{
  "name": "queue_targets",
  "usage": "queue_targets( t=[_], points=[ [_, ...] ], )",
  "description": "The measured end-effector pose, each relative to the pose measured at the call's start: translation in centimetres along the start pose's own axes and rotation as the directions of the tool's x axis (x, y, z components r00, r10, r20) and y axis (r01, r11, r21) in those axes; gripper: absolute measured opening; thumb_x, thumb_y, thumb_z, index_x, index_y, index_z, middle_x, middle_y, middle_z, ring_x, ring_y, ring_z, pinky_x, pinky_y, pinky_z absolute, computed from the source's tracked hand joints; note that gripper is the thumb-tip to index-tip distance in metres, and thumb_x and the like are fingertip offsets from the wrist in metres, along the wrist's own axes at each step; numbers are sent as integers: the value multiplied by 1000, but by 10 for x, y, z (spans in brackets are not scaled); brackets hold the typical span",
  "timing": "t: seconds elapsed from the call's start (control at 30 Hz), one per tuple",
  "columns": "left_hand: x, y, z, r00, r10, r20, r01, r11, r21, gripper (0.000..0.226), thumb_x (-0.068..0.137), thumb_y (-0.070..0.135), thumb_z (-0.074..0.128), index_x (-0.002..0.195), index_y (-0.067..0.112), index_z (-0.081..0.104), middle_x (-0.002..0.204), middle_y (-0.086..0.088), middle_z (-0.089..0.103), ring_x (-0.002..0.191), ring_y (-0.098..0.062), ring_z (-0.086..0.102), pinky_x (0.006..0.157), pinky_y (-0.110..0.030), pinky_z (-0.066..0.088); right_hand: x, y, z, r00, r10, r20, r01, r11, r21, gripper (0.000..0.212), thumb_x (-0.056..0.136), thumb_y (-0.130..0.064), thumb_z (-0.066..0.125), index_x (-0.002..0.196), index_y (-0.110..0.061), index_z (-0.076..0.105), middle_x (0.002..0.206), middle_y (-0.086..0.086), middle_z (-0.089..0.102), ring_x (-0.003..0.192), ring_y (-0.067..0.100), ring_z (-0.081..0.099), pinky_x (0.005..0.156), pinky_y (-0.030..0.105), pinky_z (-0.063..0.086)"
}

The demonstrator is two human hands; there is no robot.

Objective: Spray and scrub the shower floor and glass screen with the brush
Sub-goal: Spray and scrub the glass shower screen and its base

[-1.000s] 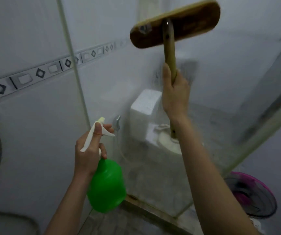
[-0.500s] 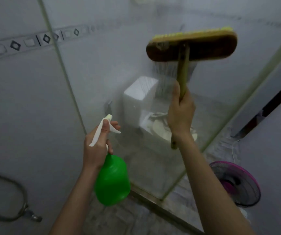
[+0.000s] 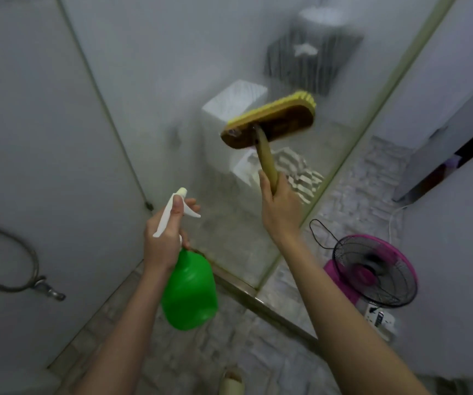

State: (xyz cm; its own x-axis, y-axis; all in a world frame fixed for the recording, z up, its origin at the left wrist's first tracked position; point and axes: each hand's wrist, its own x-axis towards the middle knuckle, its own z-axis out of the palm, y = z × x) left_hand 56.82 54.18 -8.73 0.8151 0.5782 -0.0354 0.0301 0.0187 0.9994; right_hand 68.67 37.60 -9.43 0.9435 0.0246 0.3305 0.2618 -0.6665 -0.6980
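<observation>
A wooden scrub brush [image 3: 269, 125] with yellow bristles presses against the misted glass screen [image 3: 178, 67] at mid height. My right hand [image 3: 279, 208] grips its handle just below the head. My left hand [image 3: 164, 238] holds a green spray bottle [image 3: 189, 290] by its white trigger head, with the nozzle pointing at the glass. The stone-patterned shower floor [image 3: 215, 352] lies below my arms.
A pink floor fan [image 3: 375, 270] and a white power strip [image 3: 379, 319] stand right of the screen's edge. A toilet [image 3: 235, 109] shows through the glass. A metal hose [image 3: 27, 272] hangs on the left wall. A raised sill [image 3: 258, 300] runs under the screen.
The brush has swept down the glass from the top to mid height, and my view has tilted downward. The spray bottle stays in my left hand.
</observation>
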Motion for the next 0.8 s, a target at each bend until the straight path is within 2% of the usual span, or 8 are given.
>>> queue_targets(
  t=[0.1, 0.23, 0.3, 0.37, 0.5, 0.63, 0.7, 0.8],
  points=[
    [-5, -4, 1, 1000, -22, -19, 22, 1000, -2, 30, 95, 56, 46, 95, 43, 73, 94, 4, 78, 40, -13, 47, 49, -27, 43, -9, 23, 2, 999, -8, 43, 11, 998, -67, 36, 98, -49, 40, 87, -16, 49, 60, -7, 46, 48, 10, 46, 43, 23, 29],
    [-16, -8, -8, 998, -22, -64, 20, 999, -32, 24, 101, 50, 46, 108, 37, 66, 103, -2, 75, 39, -9, 42, 42, -20, 42, -80, 101, -4, 958, 249, 140, -220, 955, -199, 48, 93, -59, 32, 86, -14, 49, 65, 0, 52, 51, 15, 50, 43, 24, 33],
    [-21, -15, -12, 996, -37, -76, 36, 999, -15, 25, 97, 52, 46, 106, 41, 66, 100, 3, 76, 40, -10, 43, 42, -21, 43, -78, 105, 15, 942, 288, 171, -247, 942, -226, 57, 89, -67, 25, 89, -16, 51, 68, 4, 57, 56, 21, 56, 47, 36, 46],
    [-23, -21, -14, 995, -53, -90, 53, 999, 4, 23, 96, 52, 46, 99, 46, 68, 100, 3, 77, 40, -12, 46, 43, -23, 43, -49, 76, 48, 932, 263, 250, -205, 950, -234, 52, 93, -63, 29, 93, -16, 52, 76, 6, 61, 67, 28, 61, 58, 42, 51],
    [-31, -29, -24, 989, -53, -141, 59, 998, 37, 32, 97, 53, 44, 100, 36, 71, 100, 6, 77, 39, -11, 46, 45, -21, 44, 9, -4, 106, 894, 120, 431, -50, 984, -169, 42, 97, -53, 38, 95, -15, 54, 84, 6, 60, 73, 28, 59, 60, 35, 44],
    [-51, -24, -53, 964, -31, -265, 40, 999, 31, 38, 99, 56, 42, 109, 31, 70, 107, 7, 76, 41, -9, 47, 48, -21, 45, 18, -45, 120, 850, 38, 525, -7, 998, -62, 44, 95, -55, 41, 77, -17, 51, 68, 0, 53, 58, 19, 52, 49, 29, 35],
    [-67, -19, -69, 937, -22, -348, 28, 1000, 14, 34, 98, 53, 42, 105, 34, 69, 105, 10, 76, 42, -7, 47, 47, -20, 45, 4, -58, 120, 814, 19, 581, -27, 1000, 6, 49, 94, -57, 44, 66, -17, 47, 61, -1, 49, 51, 16, 47, 45, 27, 31],
    [-98, -16, -99, 874, 0, -485, 23, 999, 41, 43, 100, 56, 42, 109, 25, 71, 100, 19, 75, 42, -6, 47, 48, -19, 44, -36, -75, 124, 736, -17, 677, -41, 997, 70, 54, 93, -55, 48, 63, -11, 52, 61, 3, 51, 51, 17, 48, 46, 28, 34]
  ],
)
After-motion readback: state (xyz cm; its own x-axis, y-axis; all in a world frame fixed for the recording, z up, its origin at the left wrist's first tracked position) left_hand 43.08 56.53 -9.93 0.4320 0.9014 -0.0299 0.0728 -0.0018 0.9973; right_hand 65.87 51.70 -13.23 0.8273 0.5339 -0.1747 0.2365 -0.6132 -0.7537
